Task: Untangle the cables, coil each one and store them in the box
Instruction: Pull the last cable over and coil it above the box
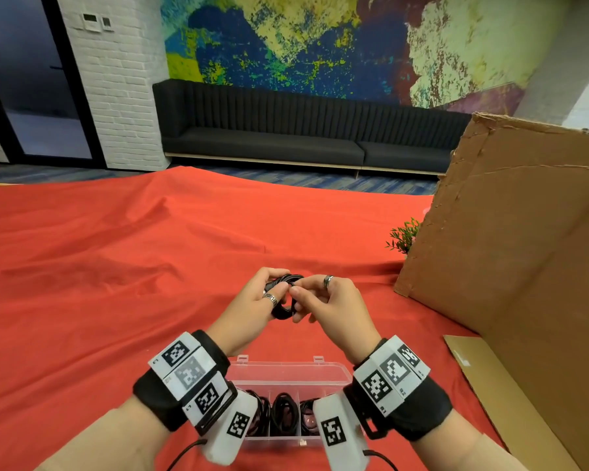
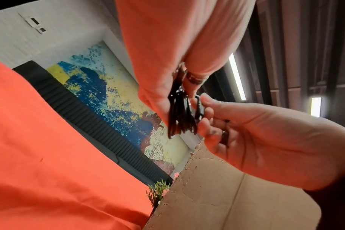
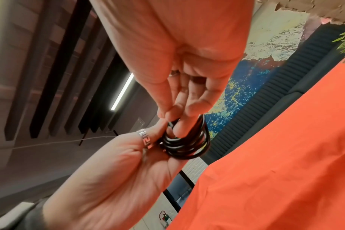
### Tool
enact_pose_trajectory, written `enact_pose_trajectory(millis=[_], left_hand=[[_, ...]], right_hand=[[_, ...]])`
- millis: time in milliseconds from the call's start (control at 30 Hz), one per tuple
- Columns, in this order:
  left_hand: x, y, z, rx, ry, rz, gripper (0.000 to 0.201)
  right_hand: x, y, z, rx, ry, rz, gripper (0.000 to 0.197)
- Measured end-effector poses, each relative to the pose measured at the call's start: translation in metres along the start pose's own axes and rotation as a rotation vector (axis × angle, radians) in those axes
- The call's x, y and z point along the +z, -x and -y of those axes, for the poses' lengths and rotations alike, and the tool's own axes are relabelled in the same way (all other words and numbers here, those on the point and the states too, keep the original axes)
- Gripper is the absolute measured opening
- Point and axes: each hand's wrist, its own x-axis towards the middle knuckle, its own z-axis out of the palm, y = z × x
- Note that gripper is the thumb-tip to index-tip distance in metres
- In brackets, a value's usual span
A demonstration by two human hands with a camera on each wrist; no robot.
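Note:
A black cable (image 1: 285, 295), wound into a small coil (image 3: 187, 144), hangs in the air between both hands above the red cloth. My left hand (image 1: 257, 302) grips the coil (image 2: 180, 119) with fingers curled around its loops. My right hand (image 1: 320, 297) pinches the cable's end at the coil with thumb and fingertips (image 3: 173, 112). Nearer to me, a clear plastic box (image 1: 286, 370) lies open on the cloth. Coiled black cables (image 1: 283, 414) fill its compartments, partly hidden by my wrist cameras.
A large cardboard sheet (image 1: 510, 232) leans at the right, with a flat cardboard piece (image 1: 497, 385) at its foot. A small green plant (image 1: 403, 236) peeks out behind it. Red cloth (image 1: 116, 266) covers the table; a dark sofa (image 1: 286, 130) stands behind.

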Motion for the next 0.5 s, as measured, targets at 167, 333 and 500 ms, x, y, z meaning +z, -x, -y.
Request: enact_pose_trajectory(millis=[167, 333, 500], left_hand=[[-0.0034, 0.0016, -0.0022, -0.009, 0.119, -0.003, 0.018], [-0.0045, 0.0001, -0.0019, -0.036, 0.096, 0.032, 0.018], [-0.0059, 0.0017, 0.0034, -0.032, -0.006, 0.032, 0.018]], right_hand=[[0.0015, -0.0030, 0.0040, -0.030, -0.021, -0.008, 0.012], [0.0060, -0.0048, 0.0063, -0.062, 0.067, -0.043, 0.019], [0.0095, -0.0040, 0.0057, -0.110, 0.177, -0.033, 0.015]])
